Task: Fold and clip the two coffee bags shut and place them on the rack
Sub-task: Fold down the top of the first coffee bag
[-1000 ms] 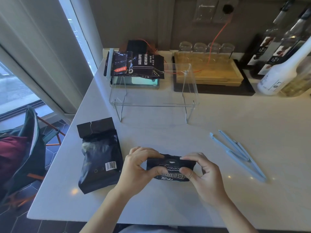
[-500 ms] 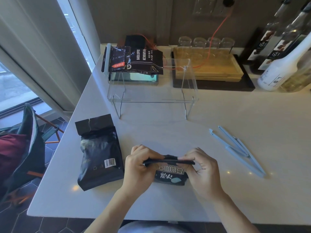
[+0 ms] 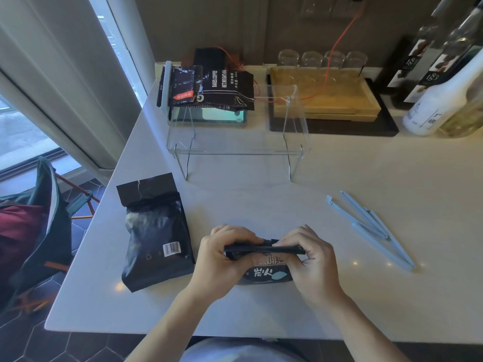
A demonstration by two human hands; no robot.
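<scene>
Grip: left hand (image 3: 224, 253) and right hand (image 3: 311, 259) are pinching the small coffee bag (image 3: 264, 275) by its folded top.
Handling: soft, crinkly foil is likely springing open; clips (image 3: 371, 228) are waiting nearby.

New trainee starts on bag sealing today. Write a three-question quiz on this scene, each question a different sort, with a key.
1. True or false: both the left hand and the right hand grip the small coffee bag.
2. Where do the blue sealing clips lie? A) on the clear acrylic rack B) on the white counter, right of the hands C) on the large black coffee bag
3. Fill in: the large black coffee bag's top is still ____.

Key: 1 true; 2 B; 3 unfolded
</scene>
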